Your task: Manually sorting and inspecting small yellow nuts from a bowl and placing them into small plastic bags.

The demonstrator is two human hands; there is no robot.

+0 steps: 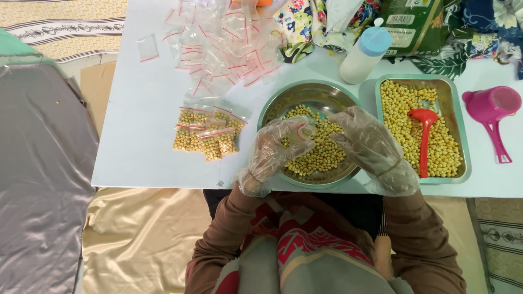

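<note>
- The left hand (278, 149), in a thin clear plastic glove, hangs over the near-left part of the round steel bowl (272, 106); its fingers (297, 133) curl narrow around a small clear zip bag (303, 130) with a red seal strip; the bag sits above the beans
- The right hand (370, 144), gloved alike, arches over the bowl's right side; its fingers (348, 121) bend toward the bag's mouth, close together; whether they pinch beans I cannot tell
- The bowl is shiny metal and holds pale yellow round beans (321, 155) heaped toward its near side
- Right of it, a rectangular metal tray (460, 130) is full of the same beans; a red plastic spoon (424, 136) lies in them
- On the white table (136, 136), left of the bowl, filled bags (207, 136) lie in a small pile; empty clear bags (223, 49) scatter beyond them
- A white bottle (364, 54) with a blue cap stands behind the bowl; a pink scoop (493, 111) lies right of the tray
</note>
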